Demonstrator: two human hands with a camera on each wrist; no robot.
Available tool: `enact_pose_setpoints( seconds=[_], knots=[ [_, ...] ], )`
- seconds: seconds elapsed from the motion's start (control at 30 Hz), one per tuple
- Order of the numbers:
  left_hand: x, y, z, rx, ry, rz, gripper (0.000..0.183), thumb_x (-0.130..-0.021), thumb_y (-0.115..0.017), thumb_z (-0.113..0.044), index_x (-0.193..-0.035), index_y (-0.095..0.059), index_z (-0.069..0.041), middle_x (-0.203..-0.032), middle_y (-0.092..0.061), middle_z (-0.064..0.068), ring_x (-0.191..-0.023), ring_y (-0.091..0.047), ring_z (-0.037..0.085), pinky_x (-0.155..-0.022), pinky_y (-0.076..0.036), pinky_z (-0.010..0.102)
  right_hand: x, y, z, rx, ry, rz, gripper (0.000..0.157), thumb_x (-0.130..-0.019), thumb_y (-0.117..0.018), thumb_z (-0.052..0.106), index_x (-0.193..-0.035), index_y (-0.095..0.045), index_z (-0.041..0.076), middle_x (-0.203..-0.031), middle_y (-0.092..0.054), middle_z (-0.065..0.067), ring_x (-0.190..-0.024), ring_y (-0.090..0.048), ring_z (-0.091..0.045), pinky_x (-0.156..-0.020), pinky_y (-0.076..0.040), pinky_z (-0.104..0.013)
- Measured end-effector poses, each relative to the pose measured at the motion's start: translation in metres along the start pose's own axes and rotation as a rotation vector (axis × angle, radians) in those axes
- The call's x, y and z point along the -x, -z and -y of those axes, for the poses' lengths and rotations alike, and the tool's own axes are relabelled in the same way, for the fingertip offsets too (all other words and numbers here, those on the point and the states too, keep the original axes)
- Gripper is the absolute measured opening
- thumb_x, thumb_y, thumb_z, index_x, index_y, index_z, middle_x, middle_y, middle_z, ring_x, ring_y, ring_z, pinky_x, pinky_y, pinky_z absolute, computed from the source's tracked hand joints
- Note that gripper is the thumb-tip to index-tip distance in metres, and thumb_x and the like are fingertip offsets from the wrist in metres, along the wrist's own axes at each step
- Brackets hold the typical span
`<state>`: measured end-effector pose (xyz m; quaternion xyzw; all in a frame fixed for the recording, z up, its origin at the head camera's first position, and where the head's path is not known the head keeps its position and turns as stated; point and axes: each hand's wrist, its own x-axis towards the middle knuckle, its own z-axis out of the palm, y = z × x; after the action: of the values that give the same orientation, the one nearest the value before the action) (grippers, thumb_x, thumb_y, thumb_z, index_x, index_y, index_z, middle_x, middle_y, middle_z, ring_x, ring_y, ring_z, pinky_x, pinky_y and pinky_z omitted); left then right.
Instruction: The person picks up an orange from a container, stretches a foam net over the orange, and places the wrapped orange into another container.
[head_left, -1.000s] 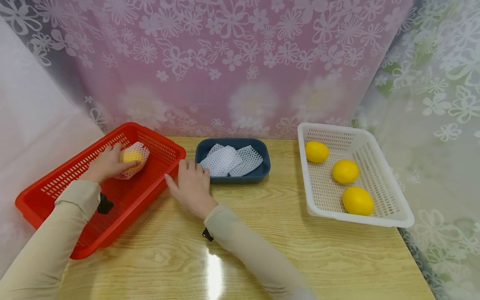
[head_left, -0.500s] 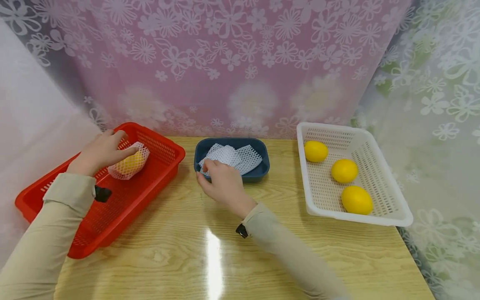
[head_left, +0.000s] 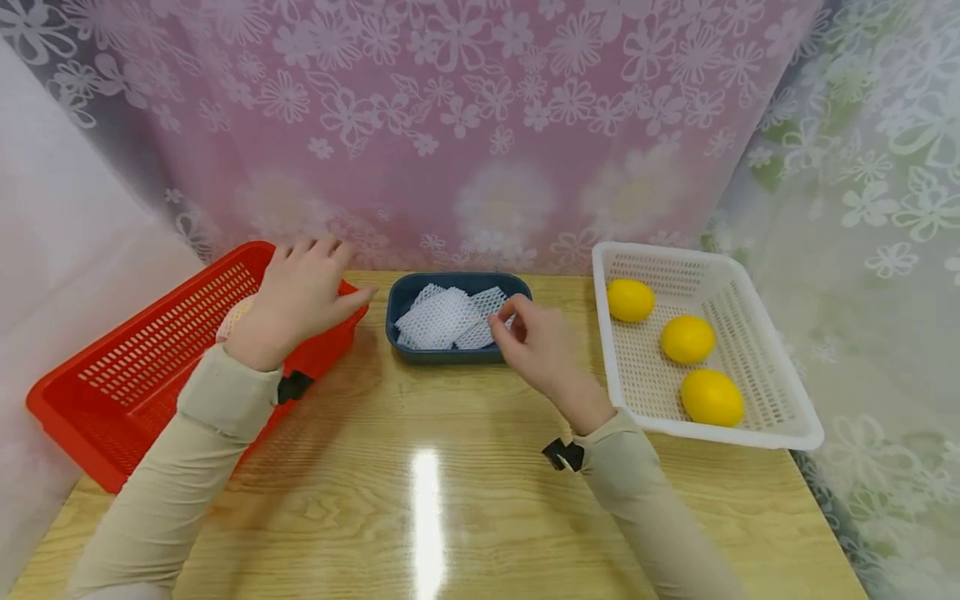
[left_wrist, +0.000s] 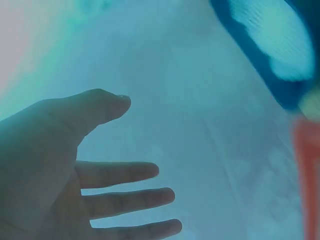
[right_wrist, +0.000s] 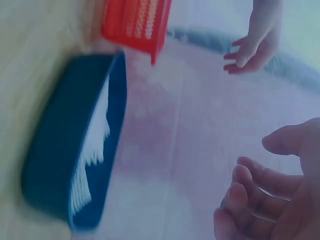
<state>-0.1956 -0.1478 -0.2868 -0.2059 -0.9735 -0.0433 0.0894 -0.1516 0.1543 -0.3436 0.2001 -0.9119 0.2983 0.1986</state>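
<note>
My left hand (head_left: 296,300) is raised over the red basket (head_left: 150,350), fingers spread and nothing in them; the left wrist view shows the thumb well apart from the fingers. Behind that hand, mostly hidden, a lemon in a white foam net (head_left: 236,317) lies in the basket. My right hand (head_left: 547,346) is at the right end of the dark blue tray (head_left: 450,357), its fingers loosely bent. A gap shows between thumb and fingers in the right wrist view, with nothing held. Several white foam nets (head_left: 442,318) lie in the tray.
On the right a white basket (head_left: 720,433) holds three lemons, among them a front lemon (head_left: 712,398). All three containers stand on a wooden table (head_left: 360,475). A pink flowered curtain (head_left: 450,167) hangs behind them.
My left hand has let go of the netted lemon, leaving it in the red basket, and has risen and moved right. My right hand has left the basket's rim and moved right across the tray.
</note>
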Motion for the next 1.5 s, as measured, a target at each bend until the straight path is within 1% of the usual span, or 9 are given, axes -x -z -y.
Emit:
enact_pose_setpoints(
  seconds=[0.13,0.3,0.4,0.57,0.77,0.87,1.1,1.33,1.5],
  knots=[
    [-0.009,-0.005,-0.035,-0.029,-0.069,-0.067,0.052,-0.093,-0.063,-0.048,-0.117,-0.061,-0.002,-0.119,-0.061,0.017,-0.11,-0.052,0.041,-0.09,-0.041,0.056,0.006,0.029,-0.015,0.032,-0.092,0.008,0.016,-0.096,-0.064,0.027,-0.092,-0.067,0.012,-0.063,-0.056,0.003,-0.053,-0.048,-0.014,-0.049,-0.04,-0.032],
    [-0.019,-0.02,-0.075,-0.036,-0.174,-0.146,0.047,-0.094,-0.062,-0.048,-0.116,-0.063,-0.007,-0.113,-0.064,0.013,-0.103,-0.055,0.035,-0.087,-0.042,0.051,0.02,0.056,-0.046,0.085,-0.198,-0.011,0.02,-0.098,-0.061,0.03,-0.096,-0.066,0.01,-0.069,-0.06,-0.001,-0.058,-0.052,-0.018,-0.052,-0.043,-0.034],
    [-0.023,-0.031,-0.094,-0.017,-0.205,-0.149,0.044,-0.095,-0.059,-0.048,-0.115,-0.063,-0.009,-0.108,-0.065,0.009,-0.097,-0.055,0.032,-0.081,-0.042,0.047,0.03,0.071,-0.066,0.138,-0.266,-0.025,0.024,-0.099,-0.059,0.033,-0.095,-0.065,0.009,-0.07,-0.061,-0.003,-0.06,-0.054,-0.02,-0.053,-0.042,-0.034],
    [-0.032,-0.045,-0.118,0.003,-0.222,-0.124,0.039,-0.098,-0.055,-0.046,-0.116,-0.065,-0.012,-0.101,-0.065,0.005,-0.092,-0.054,0.028,-0.076,-0.039,0.043,0.048,0.096,-0.094,0.17,-0.387,-0.025,0.028,-0.099,-0.056,0.033,-0.098,-0.064,0.006,-0.079,-0.065,-0.01,-0.065,-0.055,-0.024,-0.056,-0.042,-0.033],
    [-0.041,-0.059,-0.142,-0.023,-0.252,-0.161,0.039,-0.099,-0.053,-0.048,-0.113,-0.066,-0.014,-0.097,-0.066,0.004,-0.087,-0.056,0.026,-0.074,-0.041,0.041,0.073,0.121,-0.13,0.253,-0.515,0.039,0.038,-0.101,-0.051,0.036,-0.108,-0.06,0.0,-0.094,-0.064,-0.02,-0.072,-0.054,-0.028,-0.056,-0.043,-0.033],
    [-0.045,-0.066,-0.157,-0.039,-0.263,-0.136,0.042,-0.1,-0.048,-0.052,-0.114,-0.066,-0.016,-0.097,-0.066,0.002,-0.087,-0.057,0.025,-0.074,-0.041,0.04,0.086,0.128,-0.144,0.278,-0.569,0.063,0.042,-0.101,-0.049,0.037,-0.11,-0.058,-0.003,-0.1,-0.06,-0.024,-0.078,-0.054,-0.033,-0.058,-0.043,-0.036],
    [-0.054,-0.086,-0.198,-0.02,-0.25,-0.014,0.047,-0.101,-0.041,-0.057,-0.116,-0.065,-0.019,-0.104,-0.065,0.001,-0.097,-0.057,0.024,-0.084,-0.045,0.042,0.105,0.135,-0.164,0.304,-0.648,0.124,0.051,-0.101,-0.047,0.038,-0.117,-0.054,-0.009,-0.11,-0.048,-0.034,-0.093,-0.045,-0.049,-0.074,-0.041,-0.057],
    [-0.059,-0.12,-0.245,-0.135,-0.259,-0.035,0.055,-0.099,-0.032,-0.065,-0.115,-0.062,-0.022,-0.108,-0.064,0.0,-0.101,-0.057,0.021,-0.083,-0.041,0.039,0.118,0.137,-0.177,0.284,-0.728,0.257,0.065,-0.101,-0.047,0.044,-0.128,-0.042,-0.015,-0.113,-0.041,-0.041,-0.092,-0.046,-0.052,-0.072,-0.044,-0.058],
    [-0.06,-0.142,-0.271,-0.172,-0.264,0.007,0.064,-0.098,-0.022,-0.07,-0.117,-0.06,-0.022,-0.108,-0.061,-0.002,-0.1,-0.054,0.022,-0.085,-0.04,0.038,0.125,0.133,-0.185,0.224,-0.75,0.352,0.074,-0.1,-0.048,0.046,-0.133,-0.034,-0.019,-0.12,-0.037,-0.046,-0.102,-0.044,-0.055,-0.08,-0.043,-0.062]
  ],
)
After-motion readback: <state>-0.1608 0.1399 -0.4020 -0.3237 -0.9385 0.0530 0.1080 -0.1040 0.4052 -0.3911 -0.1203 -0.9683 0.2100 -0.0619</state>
